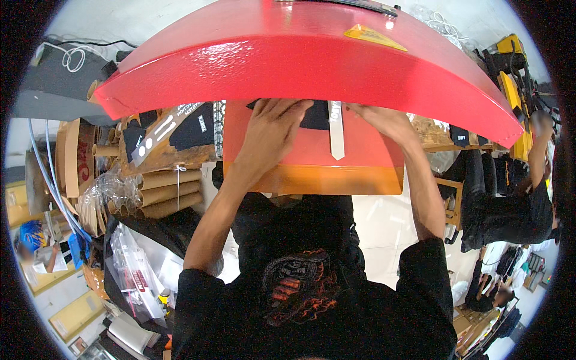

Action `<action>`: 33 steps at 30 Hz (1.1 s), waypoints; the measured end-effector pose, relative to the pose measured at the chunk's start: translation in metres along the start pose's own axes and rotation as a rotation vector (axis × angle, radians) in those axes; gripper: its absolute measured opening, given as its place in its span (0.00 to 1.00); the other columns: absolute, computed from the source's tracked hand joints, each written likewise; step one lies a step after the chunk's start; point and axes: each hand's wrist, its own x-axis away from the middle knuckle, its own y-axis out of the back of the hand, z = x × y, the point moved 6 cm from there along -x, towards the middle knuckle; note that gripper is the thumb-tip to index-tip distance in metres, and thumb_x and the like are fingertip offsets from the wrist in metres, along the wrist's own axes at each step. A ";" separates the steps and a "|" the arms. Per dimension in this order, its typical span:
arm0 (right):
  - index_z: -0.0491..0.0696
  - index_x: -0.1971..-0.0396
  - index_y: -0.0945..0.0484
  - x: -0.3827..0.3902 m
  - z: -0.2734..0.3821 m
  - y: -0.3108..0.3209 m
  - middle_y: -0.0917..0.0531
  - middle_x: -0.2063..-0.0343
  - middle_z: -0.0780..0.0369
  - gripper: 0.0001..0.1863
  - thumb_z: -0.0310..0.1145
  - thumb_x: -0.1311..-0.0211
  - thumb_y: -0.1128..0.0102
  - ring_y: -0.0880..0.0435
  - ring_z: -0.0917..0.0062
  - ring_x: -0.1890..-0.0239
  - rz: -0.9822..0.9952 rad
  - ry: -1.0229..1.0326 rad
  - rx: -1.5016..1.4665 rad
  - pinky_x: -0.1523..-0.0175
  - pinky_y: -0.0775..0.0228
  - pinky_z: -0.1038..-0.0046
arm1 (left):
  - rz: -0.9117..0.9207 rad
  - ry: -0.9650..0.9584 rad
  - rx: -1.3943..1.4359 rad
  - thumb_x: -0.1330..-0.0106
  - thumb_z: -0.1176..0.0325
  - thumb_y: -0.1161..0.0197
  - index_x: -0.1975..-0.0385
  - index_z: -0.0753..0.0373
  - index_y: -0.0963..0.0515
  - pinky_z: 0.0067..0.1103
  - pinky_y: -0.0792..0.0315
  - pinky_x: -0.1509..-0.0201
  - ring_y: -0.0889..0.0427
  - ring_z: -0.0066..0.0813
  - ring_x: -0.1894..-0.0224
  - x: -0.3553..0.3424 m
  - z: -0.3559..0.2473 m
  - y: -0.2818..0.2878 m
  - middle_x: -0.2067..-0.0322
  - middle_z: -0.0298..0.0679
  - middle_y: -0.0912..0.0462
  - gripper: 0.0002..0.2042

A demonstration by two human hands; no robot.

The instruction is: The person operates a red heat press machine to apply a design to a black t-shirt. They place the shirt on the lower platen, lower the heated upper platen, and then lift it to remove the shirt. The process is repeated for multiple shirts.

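Note:
Under the overhanging edge of a large glossy red machine housing (pixel 252 66), both of my hands work over a red and orange platen (pixel 258 174). A piece of black fabric (pixel 316 120) lies there, its far part hidden by the housing. My left hand (pixel 275 123) rests on the fabric's left side, fingers stretched out. Right of the fabric's middle lies a pale strip with a pointed near end (pixel 337 138) and lettering at its far end. My right hand (pixel 382 122) is beside the strip, fingers apart and reaching toward it; the housing partly covers them.
A wooden table (pixel 135 165) at left carries black fabric pieces and a grey printed strip. Cardboard tubes (pixel 171 192) are stacked below it, near plastic bags (pixel 135 270). A yellow triangular sticker (pixel 375 37) marks the housing. Other people (pixel 510 222) are at the right and far left.

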 end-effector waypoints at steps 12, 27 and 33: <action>0.46 0.48 0.21 -0.021 -0.019 -0.031 0.16 0.52 0.57 0.19 0.37 0.36 0.32 0.18 0.67 0.50 -0.121 0.235 0.138 0.44 0.27 0.63 | 0.147 -0.155 -0.116 0.30 0.61 0.42 0.41 0.56 0.22 0.41 0.45 0.27 0.35 0.29 0.32 0.008 0.003 -0.023 0.38 0.31 0.24 0.19; 0.43 0.56 0.18 -0.004 0.036 -0.029 0.15 0.64 0.50 0.12 0.33 0.36 0.37 0.16 0.54 0.62 -0.294 0.400 0.327 0.57 0.25 0.58 | 0.177 -0.176 -0.133 0.28 0.56 0.43 0.41 0.52 0.20 0.43 0.48 0.27 0.35 0.30 0.36 0.008 0.003 -0.033 0.37 0.24 0.23 0.19; 0.42 0.54 0.17 0.038 0.037 -0.025 0.15 0.61 0.51 0.13 0.28 0.37 0.37 0.16 0.55 0.58 -0.237 0.262 0.326 0.51 0.25 0.59 | 0.198 -0.155 -0.071 0.29 0.57 0.42 0.40 0.52 0.21 0.45 0.49 0.26 0.36 0.32 0.34 0.010 0.009 -0.037 0.38 0.24 0.23 0.19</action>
